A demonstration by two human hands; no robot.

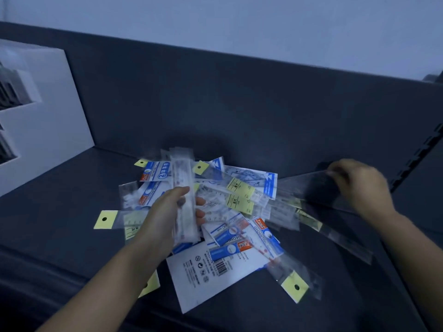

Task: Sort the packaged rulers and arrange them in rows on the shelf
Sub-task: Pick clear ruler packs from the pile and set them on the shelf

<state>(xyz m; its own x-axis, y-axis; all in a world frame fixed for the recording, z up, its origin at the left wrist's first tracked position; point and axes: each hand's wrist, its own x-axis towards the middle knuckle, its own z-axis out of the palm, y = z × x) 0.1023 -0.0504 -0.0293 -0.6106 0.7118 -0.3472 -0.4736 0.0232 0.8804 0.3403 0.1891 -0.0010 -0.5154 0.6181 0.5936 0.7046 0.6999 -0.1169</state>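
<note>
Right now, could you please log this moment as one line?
left hand: holds clear ruler pack | right hand: grips dark ruler | pile: unsorted on shelf

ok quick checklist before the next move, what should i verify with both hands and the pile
1. Left hand grips a clear ruler pack: ok.
2. Right hand holds a dark ruler sleeve: ok, pinched at its end.
3. Pile sorted by type: not ok, the kinds are mixed and overlapping.
4. Bare shelf to start rows: ok, left of the pile.
5. How many packs the left hand holds: cannot tell, blurred.
</note>
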